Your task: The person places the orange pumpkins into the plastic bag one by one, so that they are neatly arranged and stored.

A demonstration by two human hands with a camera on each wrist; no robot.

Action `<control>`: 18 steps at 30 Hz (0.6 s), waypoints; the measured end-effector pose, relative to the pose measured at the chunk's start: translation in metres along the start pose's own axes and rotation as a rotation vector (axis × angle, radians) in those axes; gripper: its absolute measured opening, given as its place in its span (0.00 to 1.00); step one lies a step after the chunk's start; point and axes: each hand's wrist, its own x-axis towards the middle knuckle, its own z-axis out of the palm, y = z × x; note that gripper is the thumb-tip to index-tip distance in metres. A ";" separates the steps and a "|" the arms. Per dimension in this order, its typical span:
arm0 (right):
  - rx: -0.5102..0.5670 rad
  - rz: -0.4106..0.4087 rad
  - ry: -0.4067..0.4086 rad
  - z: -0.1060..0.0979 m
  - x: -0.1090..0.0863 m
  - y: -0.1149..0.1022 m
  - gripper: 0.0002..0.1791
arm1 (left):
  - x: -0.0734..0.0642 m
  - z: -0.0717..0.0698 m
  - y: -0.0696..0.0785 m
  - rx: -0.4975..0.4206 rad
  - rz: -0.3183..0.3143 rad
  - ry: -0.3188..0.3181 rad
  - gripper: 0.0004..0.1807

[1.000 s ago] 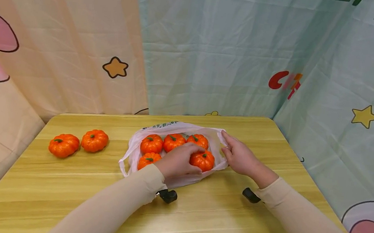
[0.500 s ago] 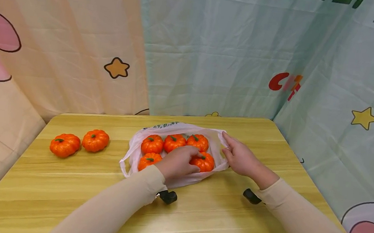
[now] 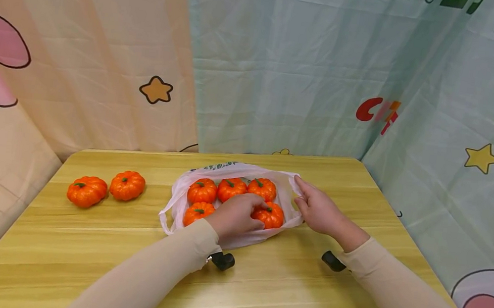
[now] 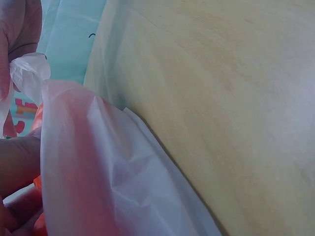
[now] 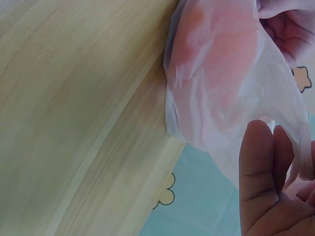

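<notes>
At the far left, a peach curtain (image 3: 119,32) with a printed pink figure and an orange star hangs behind the desk (image 3: 286,290). Two loose pumpkins, a farther-left one (image 3: 87,191) and its neighbour (image 3: 127,185), sit close together on the left part of the desk. To their right, well apart, lies a bag (image 3: 252,236) with its mouth spread, five pumpkins showing inside. The left sleeve (image 3: 151,270) crosses in front of it, and the left hand (image 3: 236,217) covers part of the bag's middle, its fingers and thumb around the nearer right pumpkin (image 3: 271,216). Just below that wrist juts a black piece (image 3: 222,260); another sits by the right wrist. The right hand (image 3: 320,208), apart from the left, pinches the bag's right edge between thumb and fingers. Beyond, a pale blue curtain (image 3: 283,77) runs behind and along the right side, bearing a yellow star (image 3: 483,158).

The curtains are creased cloth. The pumpkins are squat, ribbed and glossy orange with green stems. The bag is thin, crinkled, whitish film, orange glowing through its wall in both wrist views. The desk has streaky yellowish wood grain.
</notes>
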 end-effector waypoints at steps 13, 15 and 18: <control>0.015 0.009 -0.006 0.000 -0.001 -0.001 0.37 | 0.000 0.000 0.001 0.032 0.008 -0.003 0.23; 0.012 0.010 -0.005 0.000 -0.001 -0.002 0.37 | -0.001 0.000 0.002 0.046 0.010 -0.006 0.23; 0.011 0.008 -0.006 0.000 -0.001 -0.001 0.37 | -0.001 0.000 0.002 0.068 0.015 -0.008 0.24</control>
